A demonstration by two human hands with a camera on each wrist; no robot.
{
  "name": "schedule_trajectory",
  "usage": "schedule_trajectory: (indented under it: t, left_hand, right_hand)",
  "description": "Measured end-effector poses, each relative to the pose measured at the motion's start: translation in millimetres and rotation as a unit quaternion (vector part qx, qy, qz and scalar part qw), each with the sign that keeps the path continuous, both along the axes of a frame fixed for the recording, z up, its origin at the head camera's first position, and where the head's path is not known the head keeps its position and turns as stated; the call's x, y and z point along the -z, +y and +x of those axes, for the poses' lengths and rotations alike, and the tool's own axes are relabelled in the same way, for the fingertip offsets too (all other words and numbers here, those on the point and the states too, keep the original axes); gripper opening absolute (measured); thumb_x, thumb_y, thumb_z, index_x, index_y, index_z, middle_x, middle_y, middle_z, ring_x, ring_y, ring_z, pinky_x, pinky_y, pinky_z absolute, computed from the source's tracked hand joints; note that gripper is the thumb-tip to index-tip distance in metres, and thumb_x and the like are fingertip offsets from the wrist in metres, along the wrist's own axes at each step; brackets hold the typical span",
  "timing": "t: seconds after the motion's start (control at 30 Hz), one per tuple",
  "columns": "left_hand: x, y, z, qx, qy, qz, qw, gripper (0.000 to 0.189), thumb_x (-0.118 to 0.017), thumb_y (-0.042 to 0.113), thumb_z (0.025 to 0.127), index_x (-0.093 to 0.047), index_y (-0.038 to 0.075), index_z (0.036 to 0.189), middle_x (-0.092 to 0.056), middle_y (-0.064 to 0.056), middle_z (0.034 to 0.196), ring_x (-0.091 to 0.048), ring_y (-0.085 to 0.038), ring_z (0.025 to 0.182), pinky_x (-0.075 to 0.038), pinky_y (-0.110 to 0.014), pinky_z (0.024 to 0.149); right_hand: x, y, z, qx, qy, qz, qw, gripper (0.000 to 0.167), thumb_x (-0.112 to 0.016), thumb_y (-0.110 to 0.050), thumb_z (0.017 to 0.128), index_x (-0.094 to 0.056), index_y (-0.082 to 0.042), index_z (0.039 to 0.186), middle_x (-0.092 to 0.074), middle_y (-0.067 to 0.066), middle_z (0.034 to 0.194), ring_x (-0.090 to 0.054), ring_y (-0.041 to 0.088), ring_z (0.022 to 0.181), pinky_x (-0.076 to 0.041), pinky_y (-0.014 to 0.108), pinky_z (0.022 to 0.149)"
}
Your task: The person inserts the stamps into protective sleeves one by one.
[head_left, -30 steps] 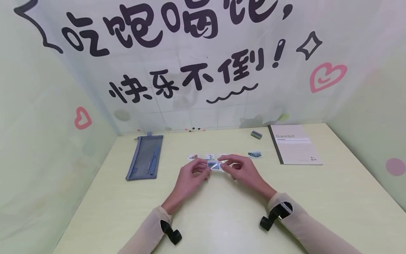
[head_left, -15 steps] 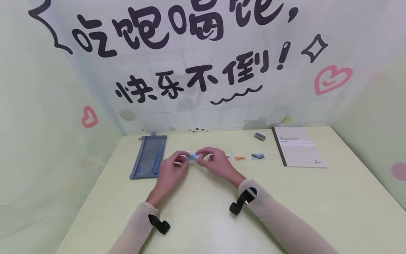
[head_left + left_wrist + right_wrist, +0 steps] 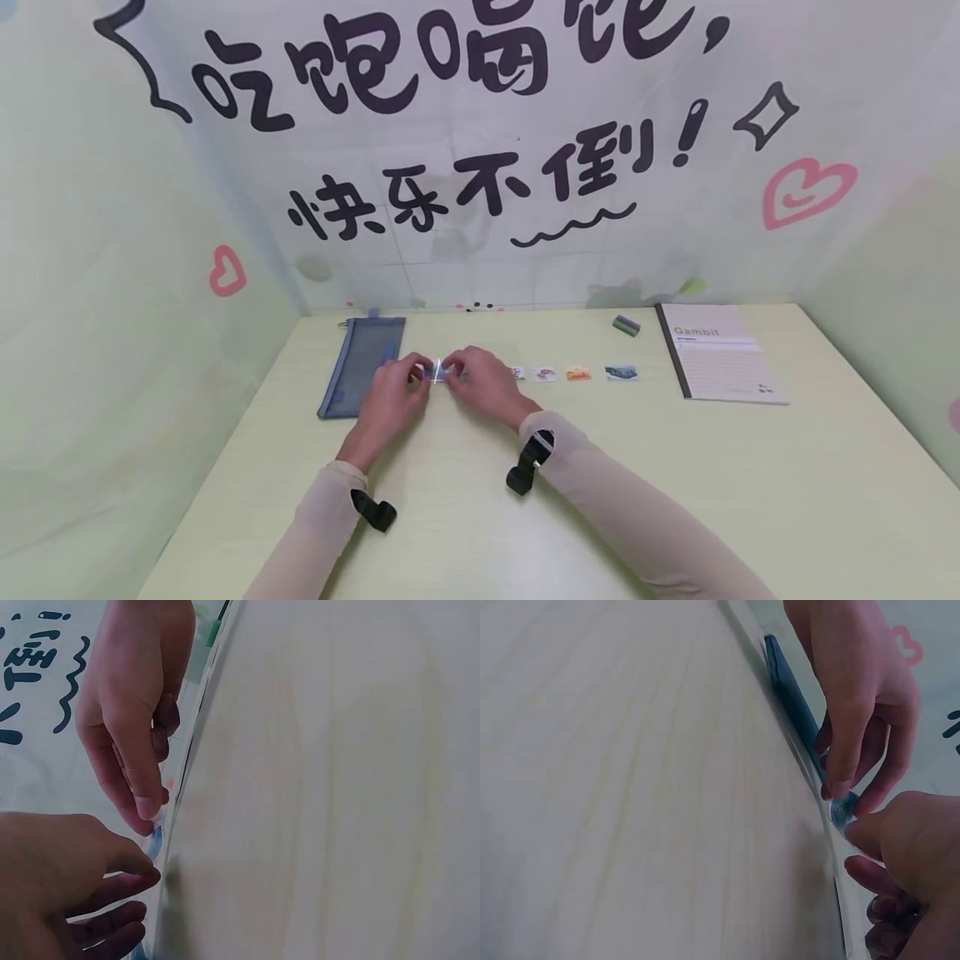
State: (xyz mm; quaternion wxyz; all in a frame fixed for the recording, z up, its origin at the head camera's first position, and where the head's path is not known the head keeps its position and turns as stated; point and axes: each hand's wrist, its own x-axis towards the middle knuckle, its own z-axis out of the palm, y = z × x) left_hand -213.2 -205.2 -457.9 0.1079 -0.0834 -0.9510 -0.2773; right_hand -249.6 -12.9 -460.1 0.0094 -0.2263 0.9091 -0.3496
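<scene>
A small, shiny blue picture card, possibly a sticker (image 3: 435, 372), is pinched at its two ends between my hands. My left hand (image 3: 393, 400) grips its left end with thumb and fingers. The right hand (image 3: 483, 383) pinches the other end, and both hands are close together. In the right wrist view the blue card (image 3: 843, 810) shows between the fingertips. To the right of my hands lies a row of small picture pieces, among them an orange one (image 3: 578, 373) and a dark blue one (image 3: 621, 372). My right hand covers the row's left part.
A blue mesh pencil pouch (image 3: 360, 371) lies just left of my left hand, with a blue pen-like item inside. At the back right are a striped eraser-like block (image 3: 626, 325) and a Gambit notebook (image 3: 720, 354). A printed cloth wall (image 3: 465, 275) borders the table's back.
Both hands have moved left with the blue card, from in front of the row of pieces to beyond its left end, near the pouch. The view has shifted slightly.
</scene>
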Motion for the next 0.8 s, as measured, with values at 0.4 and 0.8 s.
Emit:
schedule_trajectory:
  t: [0.4, 0.8]
  left_hand:
    - [-5.4, 5.5, -10.5, 0.006, -0.012, -0.090, 0.9958, 0.018, -0.079, 0.012, 0.097, -0.081, 0.009, 0.115, -0.071, -0.009, 0.095, -0.061, -0.028, 0.091, -0.054, -0.047, 0.085]
    - [-2.9, -1.2, -8.7, 0.000, 0.011, -0.049, 0.9987, 0.021, -0.077, 0.013, 0.098, -0.078, 0.009, 0.119, -0.072, -0.011, 0.100, -0.062, -0.032, 0.097, -0.054, -0.048, 0.085]
  right_hand:
    - [1.1, 2.5, -3.4, 0.024, 0.044, 0.102, 0.9935, 0.022, -0.077, -0.032, 0.102, -0.084, -0.022, 0.121, -0.066, -0.002, 0.101, -0.057, 0.015, 0.096, -0.049, 0.029, 0.071]
    - [-12.5, 65.5, 12.8, 0.037, 0.057, -0.008, 0.9977, 0.030, -0.076, -0.025, 0.103, -0.076, -0.016, 0.132, -0.073, 0.004, 0.119, -0.065, 0.023, 0.112, -0.057, 0.042, 0.096]
